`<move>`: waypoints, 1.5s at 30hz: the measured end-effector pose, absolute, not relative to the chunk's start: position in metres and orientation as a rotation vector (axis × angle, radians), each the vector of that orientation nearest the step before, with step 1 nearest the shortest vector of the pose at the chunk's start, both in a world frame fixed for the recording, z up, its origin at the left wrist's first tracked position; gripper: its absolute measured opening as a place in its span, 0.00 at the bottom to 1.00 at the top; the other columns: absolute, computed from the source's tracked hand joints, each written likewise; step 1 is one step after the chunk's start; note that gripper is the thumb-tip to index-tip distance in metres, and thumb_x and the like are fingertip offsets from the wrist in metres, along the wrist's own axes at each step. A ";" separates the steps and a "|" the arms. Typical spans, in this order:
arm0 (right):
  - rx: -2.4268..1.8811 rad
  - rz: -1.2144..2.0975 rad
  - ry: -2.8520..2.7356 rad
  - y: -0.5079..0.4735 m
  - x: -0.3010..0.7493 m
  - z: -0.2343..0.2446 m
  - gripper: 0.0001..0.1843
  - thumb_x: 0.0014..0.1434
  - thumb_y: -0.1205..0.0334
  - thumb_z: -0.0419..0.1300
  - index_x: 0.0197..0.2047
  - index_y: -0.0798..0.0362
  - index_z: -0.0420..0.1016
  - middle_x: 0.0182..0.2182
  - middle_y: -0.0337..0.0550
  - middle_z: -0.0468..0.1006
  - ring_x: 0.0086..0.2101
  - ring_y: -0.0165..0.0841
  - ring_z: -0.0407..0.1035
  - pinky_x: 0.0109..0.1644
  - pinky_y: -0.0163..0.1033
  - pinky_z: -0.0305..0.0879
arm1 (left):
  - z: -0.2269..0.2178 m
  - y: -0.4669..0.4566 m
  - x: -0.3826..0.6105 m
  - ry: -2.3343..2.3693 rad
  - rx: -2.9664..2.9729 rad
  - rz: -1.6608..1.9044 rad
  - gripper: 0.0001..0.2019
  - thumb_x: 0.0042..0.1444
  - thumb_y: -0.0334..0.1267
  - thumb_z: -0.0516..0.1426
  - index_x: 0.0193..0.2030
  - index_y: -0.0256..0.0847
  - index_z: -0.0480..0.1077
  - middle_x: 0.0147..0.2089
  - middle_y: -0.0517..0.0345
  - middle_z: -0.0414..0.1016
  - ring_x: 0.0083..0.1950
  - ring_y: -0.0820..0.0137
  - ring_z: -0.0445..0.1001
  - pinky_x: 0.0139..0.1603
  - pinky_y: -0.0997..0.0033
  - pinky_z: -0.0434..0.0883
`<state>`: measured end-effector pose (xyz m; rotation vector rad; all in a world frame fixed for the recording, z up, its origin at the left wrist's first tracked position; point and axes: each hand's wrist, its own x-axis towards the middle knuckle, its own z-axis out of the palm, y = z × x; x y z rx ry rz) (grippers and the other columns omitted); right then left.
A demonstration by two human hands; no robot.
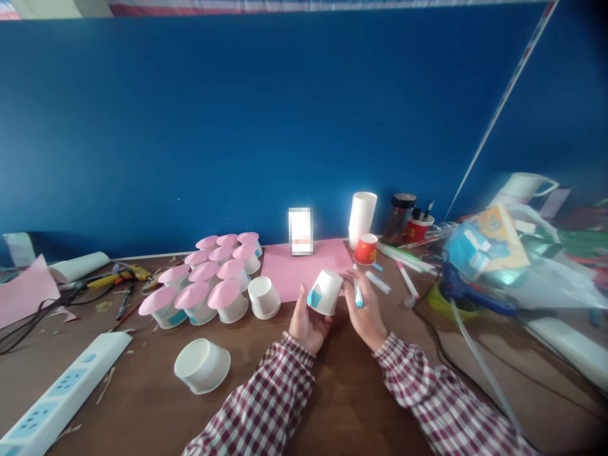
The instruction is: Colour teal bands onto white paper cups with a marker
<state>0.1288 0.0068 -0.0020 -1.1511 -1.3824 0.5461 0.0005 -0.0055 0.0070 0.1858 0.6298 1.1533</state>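
My left hand [308,323] is closed around a white paper cup with a blue patch [325,292], held tilted above the brown table [351,405]. My right hand [367,310] grips a white marker with a blue tip [358,292] right beside the cup, its fingers touching the cup's side. A pink paper sheet [294,269] lies just behind both hands. Left of it stand several upturned white cups topped with pink discs [213,278]. A plain upturned cup [264,296] stands next to them, and a wider white cup [202,365] lies nearer me.
A white power strip [57,392] lies at the front left, with black cables [28,316] and tools behind it. A stack of white cups [362,217], a red cup [366,249], a dark jar [399,218], loose markers [408,278], a blue glue gun [470,294] and plastic bags fill the right.
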 end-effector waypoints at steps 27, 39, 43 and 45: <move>-1.174 0.446 -1.433 0.006 0.132 -0.005 0.17 0.65 0.52 0.50 0.50 0.53 0.68 0.51 0.52 0.72 0.52 0.41 0.66 0.56 0.49 0.64 | 0.003 -0.006 0.001 0.600 0.282 1.083 0.27 0.56 0.55 0.54 0.50 0.32 0.71 0.38 0.48 0.78 0.26 0.75 0.73 0.20 0.80 0.68; -1.204 0.504 -1.377 0.008 0.133 -0.009 0.19 0.65 0.49 0.48 0.50 0.54 0.67 0.46 0.51 0.73 0.43 0.39 0.70 0.47 0.47 0.69 | 0.000 -0.010 0.008 0.560 0.453 1.155 0.26 0.59 0.53 0.52 0.54 0.33 0.71 0.44 0.44 0.77 0.33 0.72 0.74 0.23 0.81 0.67; -1.212 0.565 -1.364 0.009 0.133 -0.011 0.21 0.65 0.48 0.48 0.51 0.54 0.68 0.39 0.47 0.75 0.35 0.36 0.70 0.42 0.44 0.70 | 0.000 -0.010 0.009 0.549 0.482 1.182 0.25 0.57 0.52 0.55 0.53 0.33 0.71 0.46 0.44 0.77 0.37 0.70 0.75 0.23 0.80 0.67; -1.211 0.589 -1.359 0.010 0.133 -0.012 0.21 0.65 0.48 0.48 0.51 0.54 0.68 0.36 0.46 0.75 0.34 0.36 0.70 0.40 0.43 0.70 | 0.000 -0.011 0.009 0.553 0.495 1.183 0.26 0.56 0.53 0.56 0.53 0.33 0.71 0.46 0.44 0.77 0.38 0.69 0.75 0.22 0.80 0.67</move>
